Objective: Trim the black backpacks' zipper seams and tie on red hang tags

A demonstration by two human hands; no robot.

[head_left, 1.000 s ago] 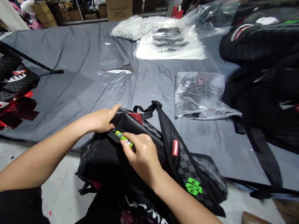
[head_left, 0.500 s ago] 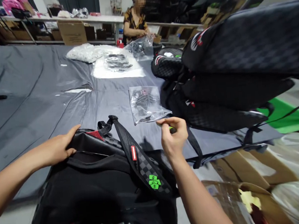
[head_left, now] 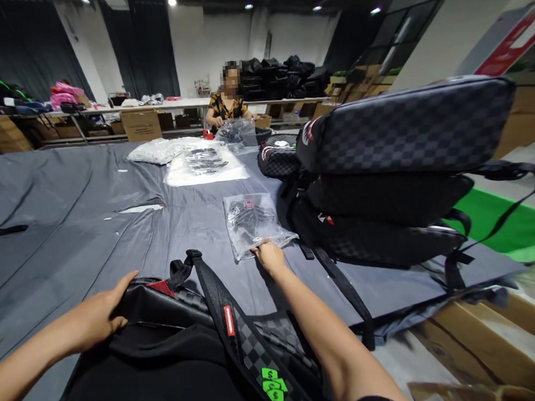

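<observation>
A black backpack [head_left: 169, 360] with a checkered shoulder strap [head_left: 259, 347] lies in front of me. The strap carries a red-and-white label and green dollar-sign patches. My left hand [head_left: 104, 313] grips the backpack's upper left corner, thumb and fingers on either side of the edge. Ahead of it, a clear plastic bag [head_left: 250, 220] with dark items inside lies flat on the table. My right hand [head_left: 270, 256] is closed at the bag's near edge, with its fingertips partly hidden.
Stacked checkered backpacks [head_left: 395, 136] stand at the right, with straps hanging down. Farther back lie white plastic sheets [head_left: 205, 167] and a white bundle [head_left: 154, 151]. A co-worker [head_left: 226, 102] handles clear plastic across the grey-covered table [head_left: 57, 209]. Cardboard boxes [head_left: 492, 337] sit at the lower right.
My right hand has reached forward and left to the plastic bag's near edge. My left hand keeps its hold on the backpack. The view has tilted upward.
</observation>
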